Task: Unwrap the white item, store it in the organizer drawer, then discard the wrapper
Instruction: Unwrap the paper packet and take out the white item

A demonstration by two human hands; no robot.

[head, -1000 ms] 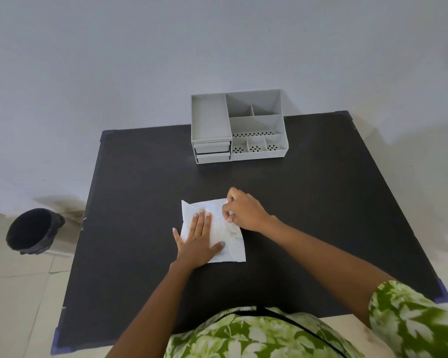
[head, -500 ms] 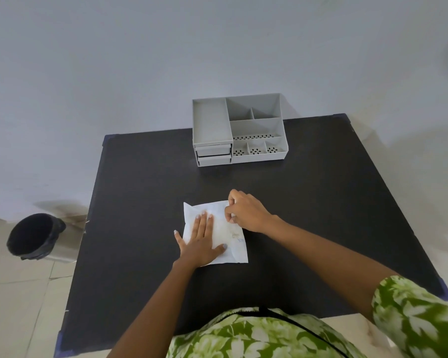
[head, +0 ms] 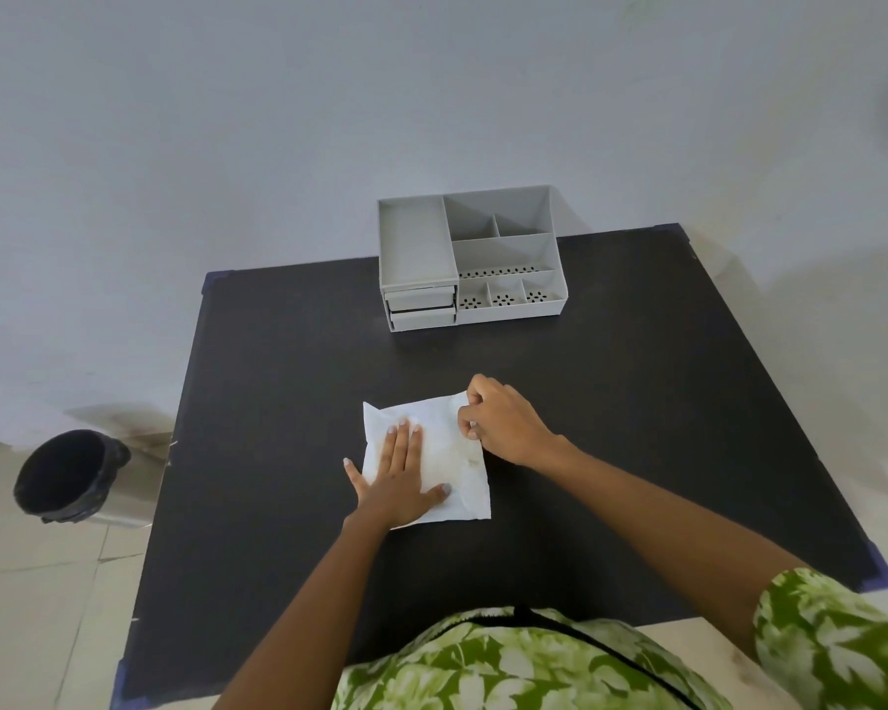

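Your left hand (head: 398, 476) lies open and flat on the white packet (head: 444, 453), which rests on the near middle of the black table (head: 288, 376). Your right hand (head: 506, 422) is closed on the packet's far right edge, probably pinching the wrapper there, though the fingertips are hard to see. If you pull too sharply, the thin wrapper may tear unevenly or the item may slide out onto the table. The grey organizer (head: 470, 258) stands far from you, its drawers (head: 421, 307) shut, and the bin (head: 65, 474) waits on the floor at the left.
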